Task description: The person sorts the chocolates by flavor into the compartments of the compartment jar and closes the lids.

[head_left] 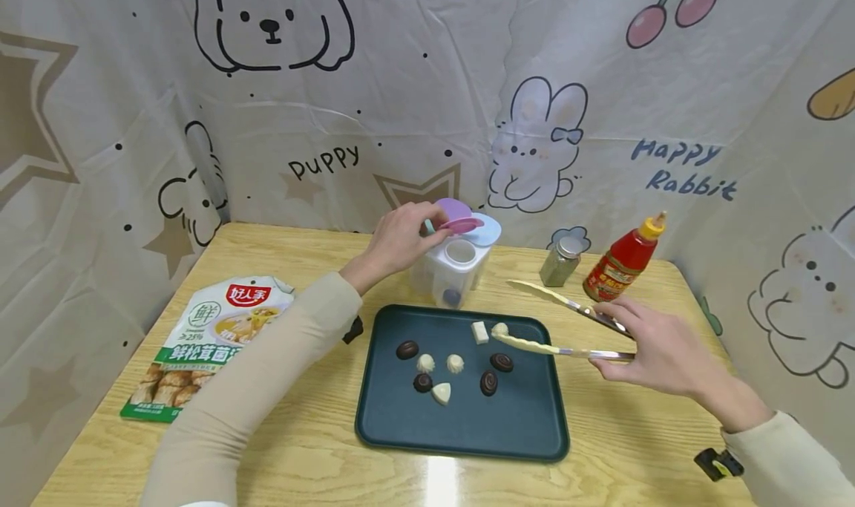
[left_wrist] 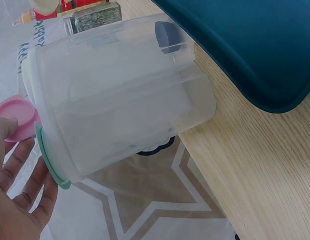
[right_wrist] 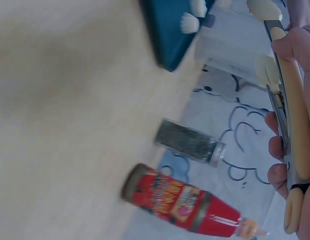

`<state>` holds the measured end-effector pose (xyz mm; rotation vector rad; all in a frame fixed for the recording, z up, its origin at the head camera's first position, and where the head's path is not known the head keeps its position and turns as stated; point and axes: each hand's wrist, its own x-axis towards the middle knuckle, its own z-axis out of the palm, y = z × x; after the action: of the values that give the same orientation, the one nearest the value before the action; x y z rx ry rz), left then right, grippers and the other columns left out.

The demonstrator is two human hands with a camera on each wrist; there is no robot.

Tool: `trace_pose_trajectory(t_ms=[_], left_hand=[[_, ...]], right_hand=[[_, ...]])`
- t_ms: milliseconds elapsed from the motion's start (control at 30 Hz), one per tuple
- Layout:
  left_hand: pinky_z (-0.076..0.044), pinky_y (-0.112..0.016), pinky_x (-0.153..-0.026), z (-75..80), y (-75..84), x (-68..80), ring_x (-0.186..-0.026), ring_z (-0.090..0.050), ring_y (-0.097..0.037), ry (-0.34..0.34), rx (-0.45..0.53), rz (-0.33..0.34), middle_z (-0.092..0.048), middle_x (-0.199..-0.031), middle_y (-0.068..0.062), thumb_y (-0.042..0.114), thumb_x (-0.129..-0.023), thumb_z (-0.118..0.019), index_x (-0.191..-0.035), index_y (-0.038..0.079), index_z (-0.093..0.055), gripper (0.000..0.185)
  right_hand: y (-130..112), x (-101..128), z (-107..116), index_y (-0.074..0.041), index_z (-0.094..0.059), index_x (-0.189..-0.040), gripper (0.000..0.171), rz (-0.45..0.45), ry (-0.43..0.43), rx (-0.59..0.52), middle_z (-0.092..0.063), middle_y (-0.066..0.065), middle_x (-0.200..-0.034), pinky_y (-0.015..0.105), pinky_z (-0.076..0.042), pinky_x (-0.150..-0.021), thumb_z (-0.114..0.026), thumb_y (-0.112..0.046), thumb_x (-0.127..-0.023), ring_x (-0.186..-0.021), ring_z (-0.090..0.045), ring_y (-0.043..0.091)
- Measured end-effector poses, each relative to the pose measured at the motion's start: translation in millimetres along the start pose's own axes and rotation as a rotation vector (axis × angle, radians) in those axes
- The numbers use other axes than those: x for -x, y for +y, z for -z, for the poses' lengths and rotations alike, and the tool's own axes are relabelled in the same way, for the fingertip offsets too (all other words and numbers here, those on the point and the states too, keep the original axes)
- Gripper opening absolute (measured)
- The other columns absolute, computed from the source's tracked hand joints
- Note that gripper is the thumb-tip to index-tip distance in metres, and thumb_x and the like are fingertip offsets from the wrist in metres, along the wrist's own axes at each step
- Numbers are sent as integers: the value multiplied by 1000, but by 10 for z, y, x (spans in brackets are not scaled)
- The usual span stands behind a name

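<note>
A dark teal tray [head_left: 528, 418] lies mid-table with several dark and white chocolates on it, such as a dark one [head_left: 407, 350] and a white one [head_left: 441, 393]. Behind it stands a clear plastic container [head_left: 449, 273] with flip lids. My left hand [head_left: 427, 229] holds its pink lid [head_left: 456, 218] up; the left wrist view shows the container [left_wrist: 120, 95], the pink lid [left_wrist: 17, 122] and my fingers [left_wrist: 25, 185]. My right hand [head_left: 641, 347] grips cream-tipped tongs [head_left: 561, 329], spread apart, the lower tip beside a white chocolate [head_left: 499, 329]. The tongs [right_wrist: 289, 125] show in the right wrist view.
A green and white food packet [head_left: 207, 336] lies at the table's left. A small spice jar [head_left: 561, 260] and a red sauce bottle [head_left: 624, 258] stand behind my right hand. Printed cloth walls close in the wooden table [head_left: 320, 447] at the back and both sides.
</note>
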<state>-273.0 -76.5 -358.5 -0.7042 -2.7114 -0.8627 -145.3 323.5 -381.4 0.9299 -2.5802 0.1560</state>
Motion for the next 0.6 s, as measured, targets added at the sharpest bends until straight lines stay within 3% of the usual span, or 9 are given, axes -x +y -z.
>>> trace_pose_trajectory(t_ms=[267,600], left_hand=[[-53,-37,-80,-11,-26,4,-95,-67,-22,-4,6,10,-76,-103,-3,29,-100,-74,-111,17,-74,16],[-54,-37,-81,-12,-17,2,-95,-67,-22,6,5,1,-76,-104,-3,28,-100,-74,-111,16,-74,16]], right_hand=[[-113,389,-131,-17,-71,-115,61,-62,-76,-38,-68,-11,-99,19,-35,-50,-94,-39,-63,-66,-47,-8],[-160,630,-316,-20,-73,-110,54,-80,-57,-82,-67,-15,-96,17,-33,-52,-95,-32,-63,-66,-44,-7]])
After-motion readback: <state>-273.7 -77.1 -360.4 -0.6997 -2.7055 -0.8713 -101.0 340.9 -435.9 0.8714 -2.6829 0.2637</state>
